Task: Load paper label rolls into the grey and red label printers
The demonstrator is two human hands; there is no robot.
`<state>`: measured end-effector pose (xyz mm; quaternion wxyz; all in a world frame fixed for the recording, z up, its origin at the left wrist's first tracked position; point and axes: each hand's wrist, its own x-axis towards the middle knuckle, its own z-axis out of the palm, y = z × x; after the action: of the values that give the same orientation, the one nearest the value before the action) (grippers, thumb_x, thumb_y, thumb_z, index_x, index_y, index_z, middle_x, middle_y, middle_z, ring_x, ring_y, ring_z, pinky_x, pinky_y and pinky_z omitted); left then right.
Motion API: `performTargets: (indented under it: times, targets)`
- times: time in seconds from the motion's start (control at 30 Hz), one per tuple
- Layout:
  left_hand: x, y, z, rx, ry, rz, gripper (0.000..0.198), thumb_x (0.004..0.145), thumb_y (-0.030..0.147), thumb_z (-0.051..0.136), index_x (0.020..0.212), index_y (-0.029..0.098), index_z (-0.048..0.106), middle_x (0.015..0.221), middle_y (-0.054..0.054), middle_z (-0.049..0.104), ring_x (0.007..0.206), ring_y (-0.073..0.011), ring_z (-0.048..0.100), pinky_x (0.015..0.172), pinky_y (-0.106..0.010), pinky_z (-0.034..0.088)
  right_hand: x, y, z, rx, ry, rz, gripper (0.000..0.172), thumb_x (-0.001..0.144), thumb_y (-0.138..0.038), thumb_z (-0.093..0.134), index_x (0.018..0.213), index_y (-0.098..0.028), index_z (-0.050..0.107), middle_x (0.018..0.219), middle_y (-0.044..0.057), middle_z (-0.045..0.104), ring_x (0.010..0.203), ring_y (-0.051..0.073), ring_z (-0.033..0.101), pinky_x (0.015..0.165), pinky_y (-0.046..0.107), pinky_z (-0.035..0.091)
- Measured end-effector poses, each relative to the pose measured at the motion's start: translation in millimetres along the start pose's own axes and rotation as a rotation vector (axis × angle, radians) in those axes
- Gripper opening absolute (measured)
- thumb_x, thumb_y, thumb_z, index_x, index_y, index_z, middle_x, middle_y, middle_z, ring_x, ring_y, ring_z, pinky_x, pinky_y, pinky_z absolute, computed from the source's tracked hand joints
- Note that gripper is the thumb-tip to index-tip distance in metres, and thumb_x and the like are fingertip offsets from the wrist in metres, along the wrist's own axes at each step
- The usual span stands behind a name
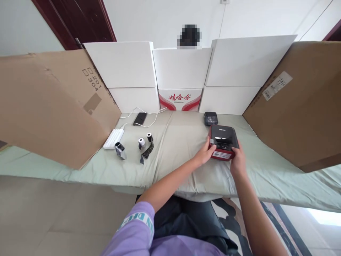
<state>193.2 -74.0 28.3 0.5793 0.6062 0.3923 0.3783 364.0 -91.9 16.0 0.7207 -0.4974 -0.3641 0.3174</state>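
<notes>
A black and red box-shaped device [223, 138], with a white label on its front, is between my two hands on the right part of the cloth-covered table. My left hand [205, 152] grips its left side, thumb on the front corner. Around the right front corner is my right hand [238, 160], its thumb on the top edge. Just behind the device lies a smaller black object [210, 118]. On the left stand small rolls: one dark roll [120, 150], a white-ended roll [142, 142] and another roll [150, 137] with dark strips.
A white power bank [114, 138] with a white cable and a black phone [140, 118] lie at the back left. White boxes [182, 67] wall off the back, and cardboard panels [53, 103] [301, 110] flank both sides. A person's head [189, 36] shows behind the boxes.
</notes>
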Motion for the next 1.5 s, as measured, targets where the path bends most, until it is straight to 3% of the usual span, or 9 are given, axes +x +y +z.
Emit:
performTargets:
  times: [0.1, 0.23, 0.33, 0.43, 0.67, 0.77, 1.17, 1.33, 1.5]
  targets:
    - [-36.6, -2.2, -46.3, -0.008, 0.119, 0.041, 0.087, 0.104, 0.061, 0.052, 0.177, 0.024, 0.02, 0.183, -0.002, 0.017, 0.172, -0.0264, 0.013, 0.142, -0.044, 0.009, -35.5, -4.9, 45.1, -0.004, -0.113, 0.058, 0.06, 0.078, -0.034, 0.06, 0.138, -0.026, 0.07, 0.149, 0.001, 0.068, 0.149, 0.028, 0.054, 0.134, 0.052, 0.032]
    - [-82.0, -1.6, -102.5, 0.016, 0.302, 0.065, 0.083, 0.105, 0.057, 0.051, 0.175, 0.02, 0.025, 0.183, -0.005, 0.021, 0.172, -0.0259, 0.014, 0.142, -0.043, 0.011, -75.5, -8.9, 111.0, -0.004, -0.29, 0.117, 0.061, 0.084, -0.035, 0.056, 0.144, -0.027, 0.066, 0.158, 0.003, 0.062, 0.152, 0.029, 0.051, 0.133, 0.052, 0.034]
    - [-99.2, -3.3, -130.2, 0.028, 0.409, 0.04, 0.081, 0.105, 0.054, 0.049, 0.174, 0.019, 0.027, 0.183, -0.006, 0.023, 0.171, -0.0261, 0.017, 0.142, -0.043, 0.012, -89.6, -6.1, 145.9, -0.023, -0.37, 0.15, 0.063, 0.084, -0.034, 0.054, 0.146, -0.026, 0.064, 0.16, 0.004, 0.061, 0.151, 0.029, 0.052, 0.132, 0.052, 0.036]
    - [-102.2, -10.6, -144.8, 0.046, 0.441, 0.042, 0.08, 0.105, 0.05, 0.048, 0.174, 0.015, 0.028, 0.183, -0.009, 0.023, 0.171, -0.0253, 0.018, 0.142, -0.043, 0.012, -93.4, 2.2, 161.7, -0.058, -0.393, 0.124, 0.067, 0.084, -0.035, 0.054, 0.149, -0.024, 0.061, 0.162, 0.008, 0.059, 0.15, 0.03, 0.052, 0.132, 0.052, 0.035]
    - [-94.5, -42.8, -149.2, 0.087, 0.409, 0.206, 0.088, 0.104, 0.068, 0.046, 0.176, 0.022, 0.023, 0.183, -0.008, 0.023, 0.171, -0.0272, 0.022, 0.141, -0.046, 0.016, -102.0, 18.8, 159.2, -0.155, -0.34, 0.019, 0.071, 0.094, -0.045, 0.05, 0.159, -0.018, 0.051, 0.17, 0.013, 0.047, 0.16, 0.032, 0.04, 0.135, 0.056, 0.026]
    - [-94.4, -49.6, -149.2, 0.128, 0.43, 0.252, 0.088, 0.104, 0.072, 0.044, 0.175, 0.023, 0.025, 0.182, -0.009, 0.025, 0.17, -0.0274, 0.024, 0.141, -0.047, 0.017, -107.8, 21.7, 158.5, -0.179, -0.321, -0.024, 0.071, 0.097, -0.051, 0.048, 0.159, -0.016, 0.05, 0.169, 0.015, 0.049, 0.158, 0.034, 0.043, 0.134, 0.058, 0.027]
    - [-98.7, -44.3, -144.7, 0.151, 0.487, 0.269, 0.096, 0.1, 0.081, 0.042, 0.175, 0.023, 0.028, 0.18, -0.013, 0.03, 0.169, -0.031, 0.027, 0.14, -0.05, 0.018, -116.2, 31.9, 153.2, -0.178, -0.371, -0.029, 0.079, 0.101, -0.06, 0.048, 0.167, -0.018, 0.038, 0.172, 0.016, 0.043, 0.161, 0.035, 0.041, 0.136, 0.061, 0.026]
    - [-99.7, -42.6, -143.8, 0.167, 0.502, 0.263, 0.093, 0.102, 0.079, 0.039, 0.175, 0.022, 0.026, 0.181, -0.013, 0.031, 0.169, -0.0302, 0.028, 0.141, -0.048, 0.018, -114.4, 38.6, 152.5, -0.2, -0.425, -0.062, 0.072, 0.103, -0.054, 0.044, 0.169, -0.028, 0.032, 0.174, 0.011, 0.04, 0.161, 0.033, 0.04, 0.136, 0.063, 0.025]
    - [-100.5, -42.2, -144.3, 0.173, 0.507, 0.245, 0.095, 0.102, 0.079, 0.039, 0.174, 0.018, 0.028, 0.179, -0.016, 0.033, 0.168, -0.0299, 0.03, 0.14, -0.046, 0.019, -115.5, 42.5, 154.7, -0.181, -0.371, -0.034, 0.078, 0.1, -0.058, 0.049, 0.166, -0.019, 0.038, 0.172, 0.018, 0.042, 0.16, 0.036, 0.042, 0.133, 0.063, 0.028]
